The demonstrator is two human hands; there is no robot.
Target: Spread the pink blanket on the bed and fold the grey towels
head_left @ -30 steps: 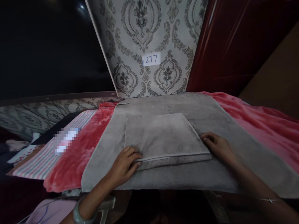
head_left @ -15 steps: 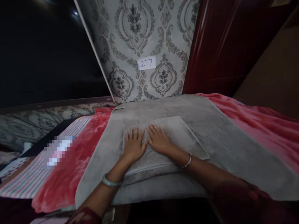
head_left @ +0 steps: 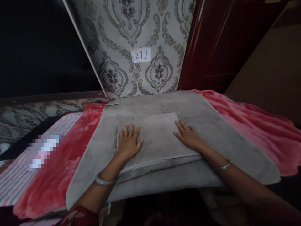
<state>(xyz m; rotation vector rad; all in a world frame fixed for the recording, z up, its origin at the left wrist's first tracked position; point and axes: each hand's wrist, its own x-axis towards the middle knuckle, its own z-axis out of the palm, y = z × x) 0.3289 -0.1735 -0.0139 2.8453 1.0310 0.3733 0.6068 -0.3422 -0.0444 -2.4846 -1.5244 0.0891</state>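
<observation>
A folded grey plush cloth [head_left: 157, 138] lies flat in the middle of a larger grey plush blanket [head_left: 145, 108]. On the left part of the folded cloth rests my left hand [head_left: 129, 141], palm down with fingers spread. My right hand [head_left: 188, 134] lies flat at the cloth's right edge, its fingers apart and partly covering that edge. Neither hand grips anything. Along the near side of the cloth, its stacked layers show as a fold line.
A red plush blanket [head_left: 58, 160] and a striped cloth [head_left: 14, 185] lie to the left; pink-red fabric [head_left: 249, 125] bunches at the right. Behind stand a dark screen [head_left: 44, 47], a patterned wall with a paper marked 277 [head_left: 141, 55], and a dark red wooden panel [head_left: 211, 47].
My right hand has slid right across the folded cloth, away from my left hand, to its right edge. My left hand stays on the left part. The whole view has shifted slightly.
</observation>
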